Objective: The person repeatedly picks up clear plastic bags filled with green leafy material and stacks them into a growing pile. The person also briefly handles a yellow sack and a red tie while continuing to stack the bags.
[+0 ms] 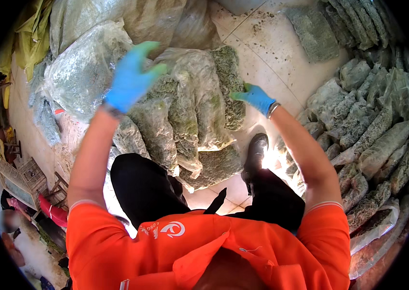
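Several clear plastic bags packed with green dried leaf lie stacked on the tiled floor in front of my knees. My left hand, in a blue glove, hovers above the left side of the stack with fingers spread and nothing in it. My right hand, also blue-gloved, grips the edge of the rightmost upright bag. I wear an orange shirt and black trousers; one black shoe stands beside the stack.
A large clear sack of green leaf sits at the upper left. Many filled bags are piled in rows along the right. Pale floor tile shows behind the stack. Wicker crates stand at far left.
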Motion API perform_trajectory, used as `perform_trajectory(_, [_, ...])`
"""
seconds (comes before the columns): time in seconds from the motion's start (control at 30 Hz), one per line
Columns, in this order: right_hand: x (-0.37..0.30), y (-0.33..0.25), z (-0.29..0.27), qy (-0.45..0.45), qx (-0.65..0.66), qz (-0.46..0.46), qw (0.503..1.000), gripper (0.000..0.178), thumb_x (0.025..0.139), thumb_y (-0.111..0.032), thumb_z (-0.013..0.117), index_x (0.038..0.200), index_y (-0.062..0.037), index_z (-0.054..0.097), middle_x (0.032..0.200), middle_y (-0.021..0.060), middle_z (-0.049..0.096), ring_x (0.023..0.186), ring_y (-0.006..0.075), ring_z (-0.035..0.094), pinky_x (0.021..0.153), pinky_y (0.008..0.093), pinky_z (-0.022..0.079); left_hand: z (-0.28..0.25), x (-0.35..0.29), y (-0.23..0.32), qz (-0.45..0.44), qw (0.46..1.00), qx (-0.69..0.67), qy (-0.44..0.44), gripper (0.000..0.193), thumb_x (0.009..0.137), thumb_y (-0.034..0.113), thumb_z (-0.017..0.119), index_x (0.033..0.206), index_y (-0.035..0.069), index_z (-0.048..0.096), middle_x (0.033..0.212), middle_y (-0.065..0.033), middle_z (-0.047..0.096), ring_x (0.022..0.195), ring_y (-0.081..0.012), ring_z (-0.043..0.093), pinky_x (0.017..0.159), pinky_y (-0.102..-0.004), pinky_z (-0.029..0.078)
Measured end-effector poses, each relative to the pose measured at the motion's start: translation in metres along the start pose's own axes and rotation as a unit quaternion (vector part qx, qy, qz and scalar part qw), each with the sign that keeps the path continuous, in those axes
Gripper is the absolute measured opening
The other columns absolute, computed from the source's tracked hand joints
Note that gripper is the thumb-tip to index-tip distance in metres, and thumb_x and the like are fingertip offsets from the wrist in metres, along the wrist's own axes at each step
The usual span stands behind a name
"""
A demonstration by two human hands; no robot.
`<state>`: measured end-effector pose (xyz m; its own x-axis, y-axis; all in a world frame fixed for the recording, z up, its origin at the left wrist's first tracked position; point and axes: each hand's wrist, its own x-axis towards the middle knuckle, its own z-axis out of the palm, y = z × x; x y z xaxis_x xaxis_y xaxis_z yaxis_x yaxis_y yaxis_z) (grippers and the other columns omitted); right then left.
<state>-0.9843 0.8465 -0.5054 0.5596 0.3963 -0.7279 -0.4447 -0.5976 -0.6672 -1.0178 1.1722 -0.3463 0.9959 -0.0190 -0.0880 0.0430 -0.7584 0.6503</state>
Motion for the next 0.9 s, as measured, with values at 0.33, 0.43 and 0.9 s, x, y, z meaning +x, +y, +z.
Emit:
perform_trajectory(0.33, [0.055,0.049,0.035,0.112,-0.128,-0.203,0.964,0.047,0.071,-0.026,0.078,0.103,0.0060,0.063,0.090,0.0117,0.068,0.082,0.0158,0.062,0.078,0.0275,0.049,0.116,0.077,-0.061,-0.075,0.959,-0.090,-0.258,0.103,0.052,0.031,0.088,0.133,-0.004,0.035,0.124,-0.0198,0.052,0.115,-0.0294,0.050,0.097,-0.0360,0.040])
perform_trajectory(0.43, [0.009,0.005,0.007,0.139,0.031,-0.133,0.981,0.049,0.068,-0.033,0.079,0.091,0.0080,0.065,0.077,0.0152,0.067,0.069,0.0166,0.062,0.067,0.0287,0.050,0.114,0.067,-0.079,-0.100,0.967,-0.071,-0.222,0.096,0.049,0.031,0.088,0.126,-0.004,0.042,0.117,-0.0196,0.056,0.109,-0.0269,0.054,0.095,-0.0357,0.041])
perform_trajectory(0.9, [0.019,-0.002,-0.204,0.335,0.644,-0.347,0.594,0.044,0.082,-0.019,0.066,0.121,-0.0030,0.053,0.116,0.0119,0.060,0.100,0.0216,0.058,0.090,0.0324,0.045,0.175,0.104,-0.151,-0.160,0.958,-0.126,-0.200,0.067,0.054,0.020,0.084,0.108,-0.007,0.055,0.101,-0.0181,0.063,0.091,-0.0252,0.061,0.082,-0.0347,0.048])
